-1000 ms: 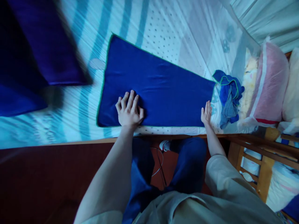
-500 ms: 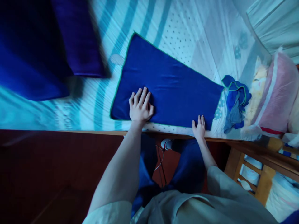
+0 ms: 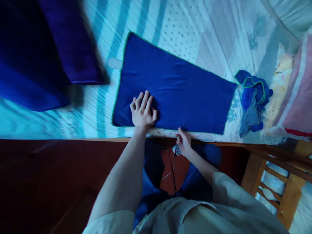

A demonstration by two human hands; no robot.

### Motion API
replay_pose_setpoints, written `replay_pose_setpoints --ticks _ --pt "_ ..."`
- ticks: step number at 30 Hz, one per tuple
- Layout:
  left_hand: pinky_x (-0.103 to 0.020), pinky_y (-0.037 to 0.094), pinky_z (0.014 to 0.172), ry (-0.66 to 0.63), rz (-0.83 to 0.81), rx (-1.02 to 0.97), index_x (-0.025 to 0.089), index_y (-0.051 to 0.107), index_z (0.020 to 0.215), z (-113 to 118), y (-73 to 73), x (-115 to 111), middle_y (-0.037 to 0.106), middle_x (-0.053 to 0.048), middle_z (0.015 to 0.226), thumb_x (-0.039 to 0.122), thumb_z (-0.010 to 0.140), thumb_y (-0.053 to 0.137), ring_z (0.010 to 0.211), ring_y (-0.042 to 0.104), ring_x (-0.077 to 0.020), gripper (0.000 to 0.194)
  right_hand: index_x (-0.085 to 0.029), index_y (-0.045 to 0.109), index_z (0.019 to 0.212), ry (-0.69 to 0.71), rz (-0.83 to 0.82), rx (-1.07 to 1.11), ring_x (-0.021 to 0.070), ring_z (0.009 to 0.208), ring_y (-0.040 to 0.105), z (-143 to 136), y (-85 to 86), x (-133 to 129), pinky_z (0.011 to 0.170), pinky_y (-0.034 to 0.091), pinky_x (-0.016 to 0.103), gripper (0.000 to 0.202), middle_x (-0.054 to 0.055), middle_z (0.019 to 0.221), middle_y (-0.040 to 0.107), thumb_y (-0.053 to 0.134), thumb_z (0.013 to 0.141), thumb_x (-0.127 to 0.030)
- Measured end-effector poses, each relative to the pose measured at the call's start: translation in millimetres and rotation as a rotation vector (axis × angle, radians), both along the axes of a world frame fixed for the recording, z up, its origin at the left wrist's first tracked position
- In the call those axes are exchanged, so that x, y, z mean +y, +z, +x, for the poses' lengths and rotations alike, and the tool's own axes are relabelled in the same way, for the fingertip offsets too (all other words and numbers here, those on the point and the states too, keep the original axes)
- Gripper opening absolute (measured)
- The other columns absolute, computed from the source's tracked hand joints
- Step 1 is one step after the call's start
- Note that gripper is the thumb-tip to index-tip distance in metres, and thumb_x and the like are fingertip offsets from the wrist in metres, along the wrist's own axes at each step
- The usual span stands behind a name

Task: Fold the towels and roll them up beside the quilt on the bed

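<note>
A blue cloth [image 3: 180, 87] with green stitched edging lies spread on the bed [image 3: 219, 35], faintly wrinkled in the middle. My left hand [image 3: 143, 110] rests palm down on its near left part, fingers spread. At the cloth's near edge is my right hand [image 3: 184, 142], its thumb side up against the hem. Its fingers are loosely bent and apart, and I see nothing held in them. A crumpled bundle of blue and grey-blue cloth [image 3: 253, 100] with green edging lies beyond the cloth's right end.
Large dark blue fabric [image 3: 51, 65] hangs in view at upper left. A pink pillow [image 3: 297, 94] stands at the right end of the bed. The wooden bed edge [image 3: 226, 143] runs before me, with a slatted wooden frame [image 3: 275, 182] at lower right and reddish floor [image 3: 60, 175] below.
My right hand has moved left along the near hem and turned from lying flat to thumb side up. My left hand stays on the cloth. The view has shifted slightly.
</note>
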State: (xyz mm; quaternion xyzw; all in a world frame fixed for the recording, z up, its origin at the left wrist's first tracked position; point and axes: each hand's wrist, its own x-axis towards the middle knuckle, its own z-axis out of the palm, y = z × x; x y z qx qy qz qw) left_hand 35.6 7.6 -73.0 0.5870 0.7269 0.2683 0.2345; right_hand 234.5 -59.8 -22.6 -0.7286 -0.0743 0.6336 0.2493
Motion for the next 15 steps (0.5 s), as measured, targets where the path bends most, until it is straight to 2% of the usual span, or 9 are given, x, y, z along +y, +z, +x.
replay_pose_setpoints --ticks 5,7,11,13,15 --pt "-0.060 0.015 0.129 -0.002 -0.003 0.055 0.022 0.055 0.150 0.0 -1.7 -1.1 0.043 -0.010 0.165 0.033 0.087 0.053 0.157 0.031 -0.0349 0.064 -0.023 0.053 0.063 -0.212 0.056 -0.044 0.0065 0.043 0.043 -1.6 -8.2 10.4 0.046 0.034 0.024 0.041 0.000 0.067 0.072 0.082 0.069 -0.051" --pt "-0.060 0.016 0.129 -0.005 -0.001 0.081 0.022 0.054 0.151 0.3 -2.4 -1.7 0.043 -0.010 0.165 0.032 0.087 0.053 0.157 0.031 -0.0347 0.065 -0.024 0.052 0.061 -0.217 0.047 -0.061 0.0078 0.043 0.043 -1.1 -11.7 12.5 0.047 0.035 0.026 0.042 -0.002 0.059 0.067 0.081 0.072 -0.052" --pt "-0.059 0.021 0.127 -0.009 0.022 0.164 0.020 0.054 0.150 1.7 -2.4 -2.4 0.045 -0.013 0.164 0.030 0.088 0.048 0.156 0.034 -0.0332 0.063 -0.025 0.052 0.055 -0.176 0.033 -0.027 0.0101 0.040 0.041 -1.3 -13.6 13.2 0.049 0.034 0.028 0.044 -0.007 0.039 0.045 0.078 0.076 -0.054" --pt "-0.058 0.023 0.126 -0.014 0.037 0.211 0.019 0.055 0.149 2.5 -2.0 -2.3 0.047 -0.014 0.162 0.030 0.088 0.046 0.155 0.036 -0.0325 0.062 -0.025 0.052 0.053 -0.196 0.038 -0.013 0.0102 0.039 0.039 -2.0 -12.6 14.0 0.049 0.033 0.027 0.045 -0.008 0.037 0.042 0.077 0.077 -0.053" --pt "-0.058 0.026 0.125 -0.028 0.050 0.253 0.018 0.056 0.147 3.1 -1.6 -2.1 0.049 -0.015 0.161 0.029 0.089 0.044 0.154 0.038 -0.0320 0.061 -0.025 0.051 0.050 -0.232 0.034 -0.009 0.0099 0.039 0.037 -2.7 -11.3 15.7 0.048 0.032 0.027 0.046 -0.006 0.038 0.045 0.075 0.079 -0.050"
